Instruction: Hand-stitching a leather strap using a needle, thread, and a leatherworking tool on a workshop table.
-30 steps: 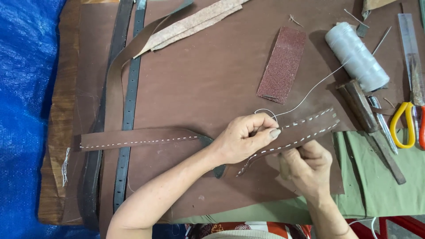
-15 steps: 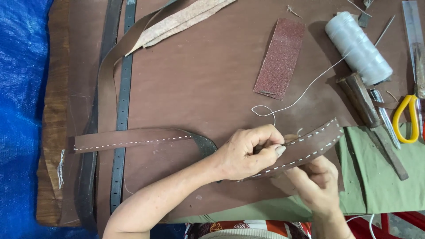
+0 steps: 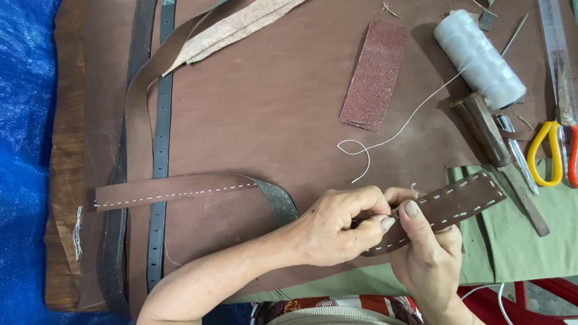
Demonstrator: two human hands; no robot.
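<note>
We pinch the stitched brown leather strap (image 3: 448, 204) at the near tabletop (image 3: 271, 114) edge, left hand (image 3: 337, 225) gripping the stitch line, right hand (image 3: 430, 256) steadying beneath, keeping it taut.

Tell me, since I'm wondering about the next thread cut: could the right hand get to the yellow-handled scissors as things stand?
Probably not at once: the right hand is pinching the stitched leather strap. Otherwise the way to the yellow-handled scissors looks open, past a wooden-handled tool.
</note>
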